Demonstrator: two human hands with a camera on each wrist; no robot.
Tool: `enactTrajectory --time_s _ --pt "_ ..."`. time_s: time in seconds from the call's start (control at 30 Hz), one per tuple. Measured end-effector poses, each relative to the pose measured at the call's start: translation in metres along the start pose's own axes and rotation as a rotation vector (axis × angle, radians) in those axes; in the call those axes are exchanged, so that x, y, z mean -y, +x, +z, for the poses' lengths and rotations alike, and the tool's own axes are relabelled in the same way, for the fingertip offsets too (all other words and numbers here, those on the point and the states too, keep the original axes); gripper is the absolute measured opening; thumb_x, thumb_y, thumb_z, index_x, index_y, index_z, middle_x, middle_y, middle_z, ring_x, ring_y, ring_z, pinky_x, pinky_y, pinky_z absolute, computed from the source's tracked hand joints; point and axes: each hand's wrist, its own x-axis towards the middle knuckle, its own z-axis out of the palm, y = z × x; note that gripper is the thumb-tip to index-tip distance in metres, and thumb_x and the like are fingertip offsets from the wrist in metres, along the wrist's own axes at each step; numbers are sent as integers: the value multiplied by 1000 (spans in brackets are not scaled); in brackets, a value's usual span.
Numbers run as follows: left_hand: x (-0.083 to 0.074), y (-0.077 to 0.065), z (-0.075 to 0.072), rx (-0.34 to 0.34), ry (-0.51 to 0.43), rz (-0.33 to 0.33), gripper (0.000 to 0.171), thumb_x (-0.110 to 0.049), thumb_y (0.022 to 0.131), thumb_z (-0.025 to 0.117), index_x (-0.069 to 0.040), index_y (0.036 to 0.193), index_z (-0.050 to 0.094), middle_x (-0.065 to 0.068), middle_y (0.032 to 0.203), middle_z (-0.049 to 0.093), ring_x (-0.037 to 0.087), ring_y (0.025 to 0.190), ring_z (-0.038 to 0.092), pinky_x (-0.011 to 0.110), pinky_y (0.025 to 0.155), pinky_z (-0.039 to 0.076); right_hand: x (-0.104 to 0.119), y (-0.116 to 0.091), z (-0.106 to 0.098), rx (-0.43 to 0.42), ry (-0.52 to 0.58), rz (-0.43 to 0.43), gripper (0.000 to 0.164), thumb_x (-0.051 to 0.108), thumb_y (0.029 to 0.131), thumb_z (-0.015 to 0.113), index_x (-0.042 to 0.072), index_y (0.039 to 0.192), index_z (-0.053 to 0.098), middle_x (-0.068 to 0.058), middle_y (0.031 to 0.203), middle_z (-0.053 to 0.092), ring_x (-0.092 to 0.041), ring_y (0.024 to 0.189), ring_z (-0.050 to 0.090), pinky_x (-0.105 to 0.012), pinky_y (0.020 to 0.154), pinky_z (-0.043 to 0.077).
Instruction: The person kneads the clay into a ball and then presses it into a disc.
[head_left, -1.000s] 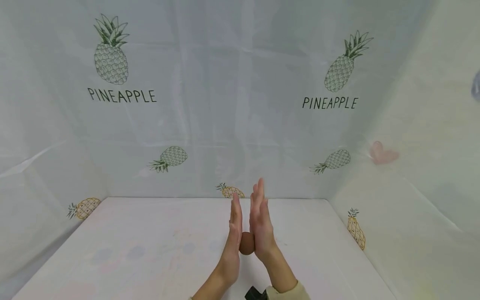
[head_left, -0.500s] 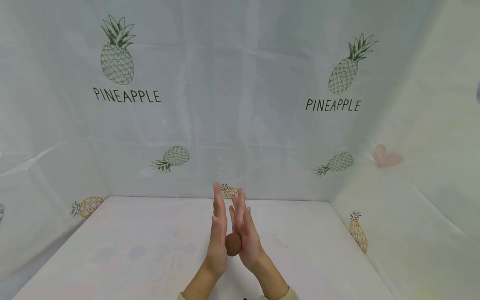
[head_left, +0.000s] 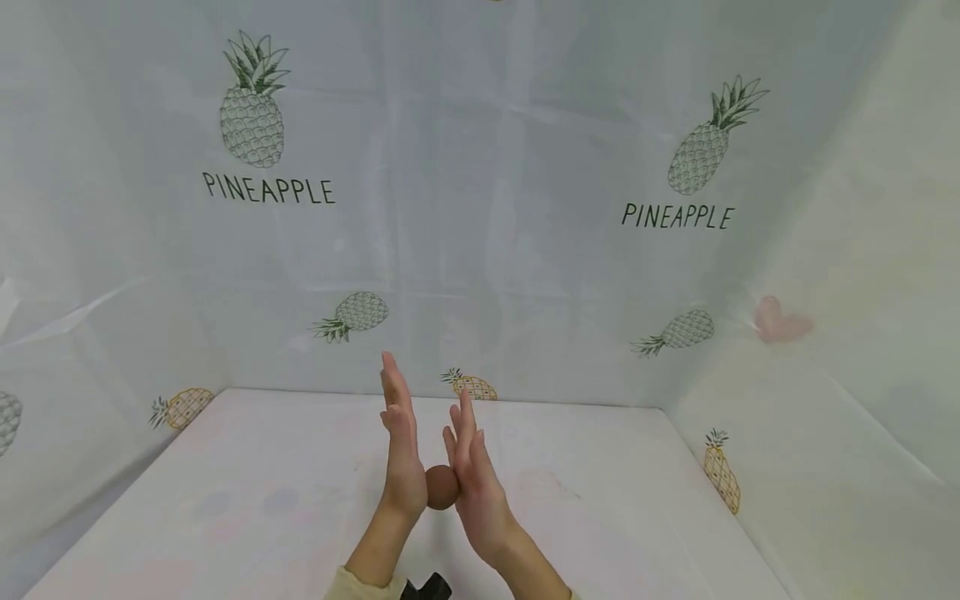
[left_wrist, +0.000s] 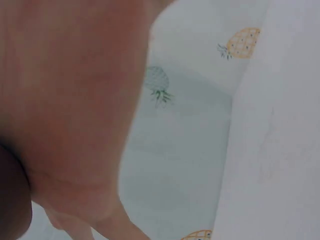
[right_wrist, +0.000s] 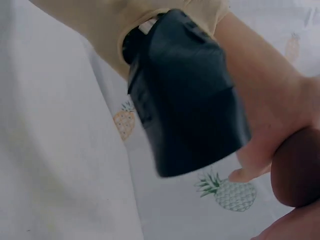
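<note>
A smooth, round brown ball [head_left: 442,487] is between the two palms, above the white table. My left hand [head_left: 402,454] presses it from the left near the heel of the palm, its fingers straight and pointing up and forward. From the other side my right hand [head_left: 477,487] touches the ball with its palm, fingers also extended and slightly spread. In the left wrist view the left palm [left_wrist: 70,100] fills the left side, and part of the dark ball [left_wrist: 12,195] shows at the edge. The right wrist view shows the ball [right_wrist: 297,167] between both hands, which are partly cut off.
The white tabletop [head_left: 285,467] extends around the hands. Behind it hangs a pale curtain [head_left: 480,208] printed with pineapples, with side curtains at left and right. A black wrist camera [right_wrist: 185,95] sits at the left wrist beside a beige sleeve [right_wrist: 100,25].
Both hands and the ball have moved left in the head view. The left hand has slid forward and the right hand back against each other, with the ball still between the palms.
</note>
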Motion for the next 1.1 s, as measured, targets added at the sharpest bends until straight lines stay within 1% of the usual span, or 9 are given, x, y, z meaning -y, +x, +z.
enactTrajectory --time_s 0.07,0.13,0.33,0.47,0.6,0.73,0.9,0.97,1.1 --pt "4 1 0 -20 36 -14 64 -61 110 11 -42 168 -10 -24 173 -18 7 159 -26 59 118 -32 1 0 0 -11 -17 -10 55 60 111 -2 55 164 -11 8 175 -21 -33 164 -13 -68 124 -14" --pt "9 1 1 -33 71 -23 64 -57 111 12 -41 169 -9 -22 174 -17 9 159 -25 61 117 -32 3 0 -1 -24 -41 -26 55 59 110 -2 53 164 -12 9 175 -21 -34 163 -15 -71 122 -16" --pt "22 -3 10 -19 146 -49 66 -56 111 13 -34 170 -8 -15 176 -16 15 161 -23 68 116 -28 10 -3 -7 -57 -107 -83 57 57 110 -4 47 166 -15 19 173 -23 -27 162 -20 -75 117 -22" --pt "26 -9 20 26 147 -75 66 -55 112 11 -31 171 -8 -12 176 -14 19 162 -22 69 116 -27 14 -2 -13 -78 -144 -118 58 55 110 -4 46 166 -16 19 173 -21 -25 163 -20 -74 117 -22" --pt "29 -18 33 97 134 -98 65 -54 112 10 -32 170 -8 -12 177 -13 21 162 -21 69 117 -27 18 -2 -21 -110 -169 -137 57 56 110 -3 49 165 -15 15 174 -18 -23 163 -17 -72 119 -20" --pt "30 -27 43 168 86 -136 61 -52 112 8 -38 169 -9 -16 176 -13 18 162 -21 70 117 -26 22 -1 -29 -141 -167 -148 58 57 110 -1 48 165 -15 12 175 -16 -24 163 -15 -70 121 -19" --pt "27 -32 48 226 -44 -194 55 -46 113 6 -50 166 -6 -22 175 -14 14 162 -20 71 118 -24 22 0 -36 -165 -152 -147 60 56 111 2 44 167 -16 12 175 -16 -23 163 -14 -69 121 -20" --pt "25 -32 49 254 -89 -203 54 -46 113 4 -52 166 -6 -19 175 -15 15 162 -20 73 118 -22 21 1 -39 -183 -155 -152 59 55 112 2 43 167 -16 13 175 -16 -21 163 -15 -67 122 -19" --pt "16 -32 50 301 -140 -181 55 -46 113 3 -48 167 -7 -19 175 -16 16 161 -22 76 117 -19 17 3 -42 -207 -170 -178 59 50 113 2 38 168 -16 14 175 -18 -22 163 -17 -67 124 -17"
